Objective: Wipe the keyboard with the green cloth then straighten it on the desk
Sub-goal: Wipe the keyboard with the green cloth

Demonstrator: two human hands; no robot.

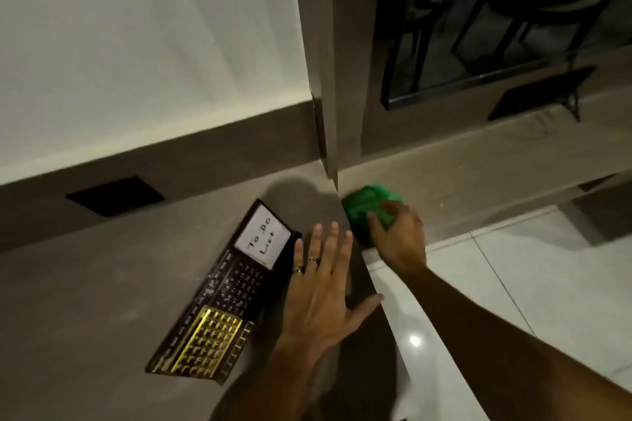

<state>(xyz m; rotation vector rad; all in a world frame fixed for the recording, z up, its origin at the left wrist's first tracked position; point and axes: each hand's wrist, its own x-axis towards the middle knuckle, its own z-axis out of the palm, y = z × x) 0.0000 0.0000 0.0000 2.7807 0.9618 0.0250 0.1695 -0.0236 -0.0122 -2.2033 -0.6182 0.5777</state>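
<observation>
From the head view, my right hand (398, 237) is clenching the bunched green cloth (371, 207) at the desk (85, 301) corner. My left hand (323, 287) is hovering released, fingers spread, just beside the black keyboard (222, 301), which is lying askew with a "To Do List" note (262, 240) covering its far end.

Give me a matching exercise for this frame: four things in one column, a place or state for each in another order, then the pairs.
1. green cloth
2. keyboard
3. left hand
4. white note

A. fingers spread, flat, right of the keyboard
B. lying on the keyboard's far end
C. bunched under the right hand
D. askew on the desk

Pairs: 1-C, 2-D, 3-A, 4-B
</observation>
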